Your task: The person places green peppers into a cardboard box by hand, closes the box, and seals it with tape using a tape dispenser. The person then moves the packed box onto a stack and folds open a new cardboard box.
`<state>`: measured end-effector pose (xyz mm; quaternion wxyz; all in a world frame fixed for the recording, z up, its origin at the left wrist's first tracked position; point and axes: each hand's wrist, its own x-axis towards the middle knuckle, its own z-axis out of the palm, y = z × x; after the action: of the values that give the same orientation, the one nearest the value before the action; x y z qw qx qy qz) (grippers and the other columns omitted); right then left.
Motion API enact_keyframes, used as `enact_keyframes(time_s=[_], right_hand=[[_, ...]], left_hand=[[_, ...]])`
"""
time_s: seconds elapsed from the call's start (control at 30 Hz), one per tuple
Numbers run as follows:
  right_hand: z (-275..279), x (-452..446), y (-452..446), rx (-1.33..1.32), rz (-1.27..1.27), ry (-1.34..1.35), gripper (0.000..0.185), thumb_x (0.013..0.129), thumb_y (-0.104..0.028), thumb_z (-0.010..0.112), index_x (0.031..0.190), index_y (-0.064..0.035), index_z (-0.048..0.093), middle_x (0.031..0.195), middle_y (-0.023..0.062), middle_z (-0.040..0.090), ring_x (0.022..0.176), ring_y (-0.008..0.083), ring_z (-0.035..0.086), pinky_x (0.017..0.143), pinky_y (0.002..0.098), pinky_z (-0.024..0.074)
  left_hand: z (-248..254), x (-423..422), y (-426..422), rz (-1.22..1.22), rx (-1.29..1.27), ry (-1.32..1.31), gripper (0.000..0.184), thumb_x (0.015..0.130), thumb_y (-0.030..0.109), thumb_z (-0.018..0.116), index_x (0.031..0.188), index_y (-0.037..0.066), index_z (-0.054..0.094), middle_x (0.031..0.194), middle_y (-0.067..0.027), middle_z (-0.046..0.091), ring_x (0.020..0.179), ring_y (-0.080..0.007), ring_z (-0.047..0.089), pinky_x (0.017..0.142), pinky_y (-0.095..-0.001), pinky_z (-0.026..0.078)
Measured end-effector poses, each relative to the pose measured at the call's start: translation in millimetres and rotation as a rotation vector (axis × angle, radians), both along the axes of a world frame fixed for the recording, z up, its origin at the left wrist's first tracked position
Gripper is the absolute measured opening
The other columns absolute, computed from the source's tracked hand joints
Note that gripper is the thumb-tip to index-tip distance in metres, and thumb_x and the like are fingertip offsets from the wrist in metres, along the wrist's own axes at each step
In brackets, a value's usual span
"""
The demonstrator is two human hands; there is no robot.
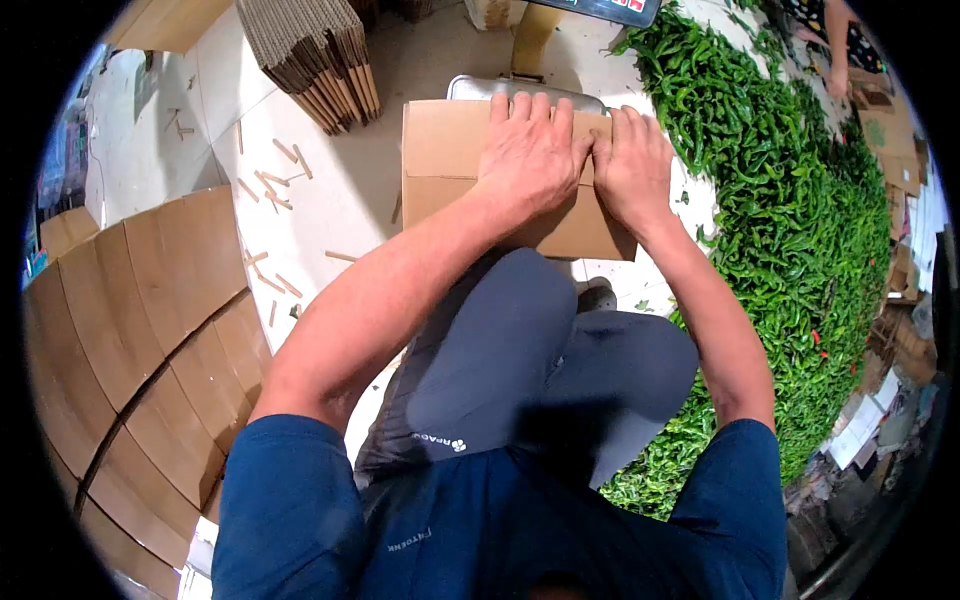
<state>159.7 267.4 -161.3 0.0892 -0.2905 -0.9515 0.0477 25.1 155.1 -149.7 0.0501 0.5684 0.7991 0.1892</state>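
A brown cardboard box point(440, 150) with its top flaps closed sits in front of my knees. My left hand point(535, 150) lies flat on the top, fingers stretched side by side toward the far edge. Beside it my right hand point(635, 165) presses on the right part of the lid, its fingers also extended forward. The two thumbs nearly meet near the middle. Behind the box, the rim of a metal scale platform point(470, 86) shows; the box hides most of it. What the box contains cannot be seen.
A large heap of green peppers point(790, 230) spreads along my right. Stacked cartons point(150, 330) stand at my left, and folded cardboard point(310, 60) stands at the back. Cardboard strips point(275, 190) litter the floor. A scale display point(620, 8) and another person's arm point(838, 50) appear at the top.
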Motion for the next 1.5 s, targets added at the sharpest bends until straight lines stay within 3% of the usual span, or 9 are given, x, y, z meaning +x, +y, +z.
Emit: enact_keyframes(time_s=[0.5,0.67,0.77,0.87,0.93,1.07,1.3,1.43,1.5], right_hand=[[-5,-32,-21,0.048,0.263,0.155,0.033,0.087,-0.015,0.052,0.114,0.0031,0.058,0.111,0.0174,0.061,0.108,0.0337,0.057,0.103,0.0476,0.0389],[-12,-29,-19,0.126,0.267,0.207,0.035,0.086,-0.016,0.053,0.114,0.0034,0.058,0.112,0.0196,0.063,0.109,0.0336,0.059,0.101,0.0459,0.0418],[-9,-19,-9,-0.199,0.254,0.358,0.032,0.088,-0.010,0.054,0.118,0.0012,0.061,0.115,0.0216,0.065,0.112,0.0343,0.060,0.104,0.0448,0.0421],[0,17,50,-0.238,-0.224,0.616,0.031,0.086,-0.007,0.056,0.115,-0.0006,0.064,0.114,0.0240,0.066,0.109,0.0380,0.063,0.101,0.0448,0.0461],[-21,74,108,-0.302,-0.583,0.435,0.032,0.084,-0.014,0.063,0.113,-0.0014,0.068,0.111,0.0257,0.068,0.105,0.0407,0.066,0.094,0.0452,0.0510],[-155,199,151,-0.579,-0.622,-0.356,0.056,0.076,-0.036,0.079,0.112,0.0059,0.067,0.111,0.0270,0.070,0.106,0.0401,0.068,0.093,0.0455,0.0537],[-245,190,74,-0.615,-0.814,-0.280,0.057,0.069,-0.033,0.079,0.109,0.0071,0.068,0.105,0.0277,0.072,0.100,0.0409,0.070,0.092,0.0435,0.0554],[-204,193,93,-0.708,-0.689,-0.324,0.043,0.069,-0.025,0.075,0.103,0.0019,0.072,0.098,0.0251,0.073,0.096,0.0394,0.071,0.089,0.0435,0.0563],[-164,193,112,-0.733,-0.589,-0.128,0.059,0.068,-0.022,0.078,0.122,-0.0014,0.070,0.095,0.0215,0.075,0.090,0.0327,0.073,0.085,0.0401,0.0569]], left_hand=[[-21,-7,-4,0.021,0.160,-0.087,0.022,0.087,0.017,0.057,0.104,0.004,0.061,0.105,-0.0142,0.065,0.108,-0.0311,0.058,0.100,-0.0436,0.041],[-27,-6,-6,-0.008,0.171,-0.027,0.028,0.092,0.021,0.055,0.114,0.004,0.060,0.111,-0.0147,0.064,0.107,-0.0314,0.058,0.099,-0.0448,0.040],[-22,1,-4,0.010,0.133,0.040,0.038,0.098,0.032,0.054,0.123,0.004,0.060,0.113,-0.0148,0.064,0.108,-0.0321,0.057,0.100,-0.0462,0.040],[4,8,-5,0.014,0.003,0.090,0.044,0.097,0.038,0.057,0.123,0.003,0.060,0.114,-0.0157,0.064,0.108,-0.0328,0.057,0.101,-0.0471,0.038],[-1,8,-3,0.018,-0.017,0.072,0.047,0.096,0.041,0.059,0.122,0.002,0.061,0.114,-0.0165,0.064,0.110,-0.0331,0.057,0.102,-0.0483,0.038],[-5,10,1,0.036,0.006,0.102,0.047,0.096,0.040,0.060,0.122,0.001,0.060,0.114,-0.0175,0.064,0.112,-0.0335,0.057,0.102,-0.0473,0.038],[-12,8,-2,0.010,0.041,0.148,0.044,0.099,0.034,0.058,0.127,0.000,0.060,0.116,-0.0173,0.064,0.111,-0.0344,0.057,0.103,-0.0467,0.039],[-12,8,-3,0.004,0.052,0.149,0.040,0.100,0.030,0.056,0.127,0.001,0.060,0.116,-0.0170,0.064,0.110,-0.0340,0.057,0.102,-0.0460,0.040],[-7,7,-1,0.010,0.057,0.134,0.038,0.100,0.027,0.055,0.126,0.000,0.060,0.116,-0.0173,0.064,0.109,-0.0341,0.058,0.102,-0.0456,0.041]])
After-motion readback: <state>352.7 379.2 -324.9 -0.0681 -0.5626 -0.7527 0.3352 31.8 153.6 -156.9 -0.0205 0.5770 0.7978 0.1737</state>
